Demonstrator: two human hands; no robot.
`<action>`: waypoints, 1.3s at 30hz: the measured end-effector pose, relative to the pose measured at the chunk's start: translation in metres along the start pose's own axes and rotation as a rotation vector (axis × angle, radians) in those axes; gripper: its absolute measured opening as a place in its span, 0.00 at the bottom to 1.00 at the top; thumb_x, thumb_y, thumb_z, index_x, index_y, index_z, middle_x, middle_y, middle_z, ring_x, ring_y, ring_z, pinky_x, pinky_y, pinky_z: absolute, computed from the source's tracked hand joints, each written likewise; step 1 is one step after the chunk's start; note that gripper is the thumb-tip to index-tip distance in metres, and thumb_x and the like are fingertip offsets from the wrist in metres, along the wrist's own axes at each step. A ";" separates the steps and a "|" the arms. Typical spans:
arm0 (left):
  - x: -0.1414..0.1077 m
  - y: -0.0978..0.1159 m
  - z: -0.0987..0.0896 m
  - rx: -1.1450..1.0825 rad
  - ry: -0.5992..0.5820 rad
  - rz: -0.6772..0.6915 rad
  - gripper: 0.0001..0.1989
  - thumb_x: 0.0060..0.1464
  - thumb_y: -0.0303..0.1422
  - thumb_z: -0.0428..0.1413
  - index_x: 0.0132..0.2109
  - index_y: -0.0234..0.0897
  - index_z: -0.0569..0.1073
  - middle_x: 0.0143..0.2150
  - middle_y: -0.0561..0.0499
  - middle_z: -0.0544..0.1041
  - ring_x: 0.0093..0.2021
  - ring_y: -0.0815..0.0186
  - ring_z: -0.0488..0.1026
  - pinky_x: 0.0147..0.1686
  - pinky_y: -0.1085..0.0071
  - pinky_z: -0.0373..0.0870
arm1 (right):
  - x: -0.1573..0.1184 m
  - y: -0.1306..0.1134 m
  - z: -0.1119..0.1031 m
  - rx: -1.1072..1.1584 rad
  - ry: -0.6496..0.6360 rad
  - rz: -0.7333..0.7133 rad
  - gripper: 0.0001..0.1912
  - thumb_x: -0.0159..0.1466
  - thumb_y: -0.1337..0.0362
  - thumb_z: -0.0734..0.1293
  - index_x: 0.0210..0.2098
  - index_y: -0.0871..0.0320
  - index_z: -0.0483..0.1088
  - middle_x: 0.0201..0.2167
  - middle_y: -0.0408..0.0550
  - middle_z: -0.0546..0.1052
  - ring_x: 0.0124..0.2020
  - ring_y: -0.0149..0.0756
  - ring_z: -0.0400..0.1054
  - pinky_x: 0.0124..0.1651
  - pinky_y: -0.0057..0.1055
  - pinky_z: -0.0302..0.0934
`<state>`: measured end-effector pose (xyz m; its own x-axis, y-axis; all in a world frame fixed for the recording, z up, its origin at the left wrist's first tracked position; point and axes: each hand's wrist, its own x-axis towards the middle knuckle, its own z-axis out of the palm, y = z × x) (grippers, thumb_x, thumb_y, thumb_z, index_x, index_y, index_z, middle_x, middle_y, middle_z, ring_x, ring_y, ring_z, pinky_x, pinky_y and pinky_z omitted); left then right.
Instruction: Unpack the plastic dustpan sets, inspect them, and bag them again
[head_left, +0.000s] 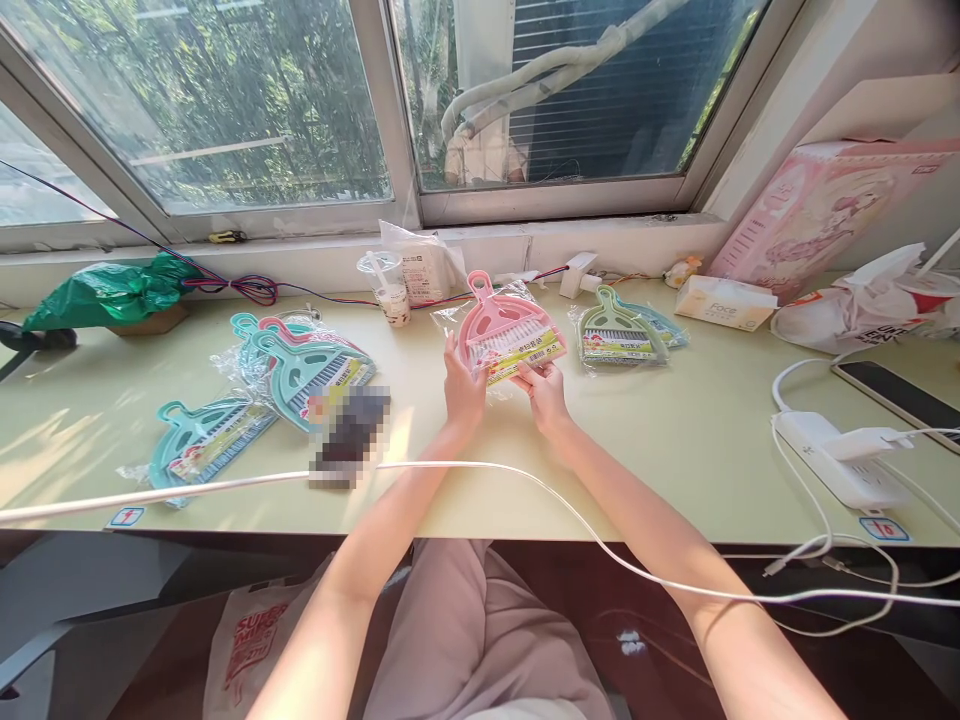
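Observation:
A pink mini dustpan and brush set (499, 318) in a clear plastic bag is held up over the table, its handle pointing away from me. My left hand (463, 388) grips its lower left side, and my right hand (545, 392) pinches the lower right edge by the yellow label. To the left lie several bagged dustpan sets, mostly teal, with a teal one (300, 375) on top of a pink one, and another teal set (202, 445) nearer the front. To the right, a green set (619, 335) overlaps a blue one (660, 325).
A drink cup (390, 290) stands at the back by the window. A dark blurred object (350, 437) lies left of my arms. A white cable (517, 475) crosses above my forearms. At right are a power strip (840, 465), a phone (904, 400) and a tissue pack (726, 302).

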<state>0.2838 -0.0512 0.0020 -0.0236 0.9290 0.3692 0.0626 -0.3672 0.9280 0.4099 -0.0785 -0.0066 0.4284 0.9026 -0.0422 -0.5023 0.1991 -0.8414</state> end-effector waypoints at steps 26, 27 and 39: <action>0.021 -0.002 -0.006 -0.354 -0.498 -0.579 0.31 0.53 0.52 0.55 0.58 0.38 0.69 0.54 0.39 0.75 0.49 0.50 0.77 0.41 0.58 0.77 | 0.014 -0.005 -0.011 0.065 0.064 -0.028 0.18 0.53 0.72 0.70 0.43 0.51 0.70 0.43 0.41 0.78 0.49 0.33 0.73 0.48 0.30 0.73; 0.022 -0.003 -0.007 -0.329 -0.473 -0.554 0.31 0.51 0.50 0.58 0.58 0.37 0.69 0.53 0.39 0.76 0.46 0.51 0.78 0.40 0.58 0.77 | 0.013 -0.003 -0.010 0.060 0.063 -0.009 0.18 0.54 0.73 0.70 0.42 0.52 0.71 0.42 0.41 0.78 0.49 0.33 0.74 0.48 0.31 0.73; 0.026 -0.034 -0.006 -0.461 -0.288 -0.710 0.13 0.44 0.23 0.61 0.40 0.29 0.76 0.39 0.42 0.81 0.39 0.57 0.78 0.41 0.60 0.78 | 0.029 -0.019 -0.028 -0.239 -0.212 0.384 0.07 0.62 0.67 0.69 0.40 0.61 0.74 0.35 0.53 0.81 0.35 0.37 0.78 0.40 0.33 0.76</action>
<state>0.2751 -0.0150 -0.0194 0.3511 0.8968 -0.2693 -0.2803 0.3751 0.8836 0.4526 -0.0672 -0.0074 0.0715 0.9562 -0.2840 -0.3967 -0.2340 -0.8876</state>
